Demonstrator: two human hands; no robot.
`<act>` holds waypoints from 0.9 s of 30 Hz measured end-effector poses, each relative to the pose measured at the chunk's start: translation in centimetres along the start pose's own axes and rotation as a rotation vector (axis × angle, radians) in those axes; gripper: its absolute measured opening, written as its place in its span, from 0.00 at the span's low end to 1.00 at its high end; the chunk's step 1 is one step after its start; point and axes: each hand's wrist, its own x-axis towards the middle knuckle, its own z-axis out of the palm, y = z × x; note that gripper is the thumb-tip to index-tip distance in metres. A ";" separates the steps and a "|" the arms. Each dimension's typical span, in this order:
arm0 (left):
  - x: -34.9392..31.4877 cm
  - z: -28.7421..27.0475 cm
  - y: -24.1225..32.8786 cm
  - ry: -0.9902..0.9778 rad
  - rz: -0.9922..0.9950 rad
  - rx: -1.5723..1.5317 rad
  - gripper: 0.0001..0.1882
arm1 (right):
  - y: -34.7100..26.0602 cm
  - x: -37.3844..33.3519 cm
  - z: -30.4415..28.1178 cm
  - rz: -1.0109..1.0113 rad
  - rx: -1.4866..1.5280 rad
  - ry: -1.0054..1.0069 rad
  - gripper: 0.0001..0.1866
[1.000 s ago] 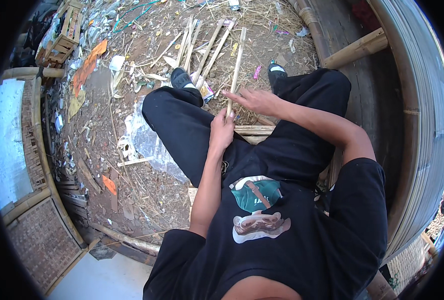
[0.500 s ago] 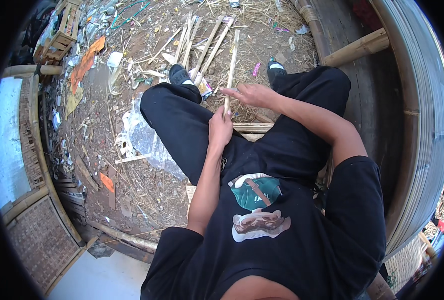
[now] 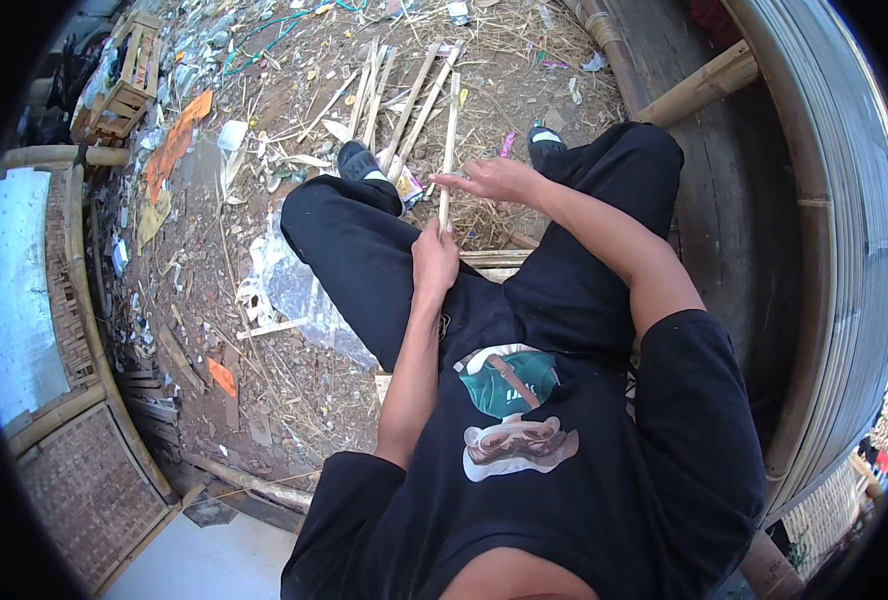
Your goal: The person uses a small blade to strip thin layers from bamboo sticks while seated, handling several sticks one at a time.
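Observation:
My left hand (image 3: 434, 260) is closed around the near end of a long pale bamboo strip (image 3: 450, 135), which points away from me between my knees. Just beyond it, my right hand (image 3: 496, 182) lies across the strip from the right, its index finger reaching over it. The other fingers of that hand are curled; whatever they may hold is too small to make out. Several more pale strips (image 3: 426, 100) lie on the ground past my left shoe (image 3: 360, 164).
Straw, scraps and a clear plastic sheet (image 3: 314, 300) cover the dirt floor. On the right runs a bamboo-framed bench (image 3: 734, 190). A wooden crate (image 3: 132, 85) stands far left, above a woven bamboo panel (image 3: 89, 480). A short pale plank (image 3: 499, 258) sits between my thighs.
The view has shifted slightly. My right hand has moved a little relative to the strip, its finger still across it. My left hand keeps its grip on the near end.

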 end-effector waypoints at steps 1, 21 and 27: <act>0.0 0.0 0.0 0.012 0.005 0.028 0.15 | 0.0 0.0 0.2 -0.005 -0.028 -0.010 0.38; -0.8 -0.8 0.7 -0.001 0.031 0.045 0.13 | 2.5 0.4 2.3 0.132 -0.012 -0.046 0.42; -0.6 -0.9 0.1 -0.005 0.021 0.069 0.14 | 3.0 0.7 3.2 0.084 -0.074 -0.008 0.43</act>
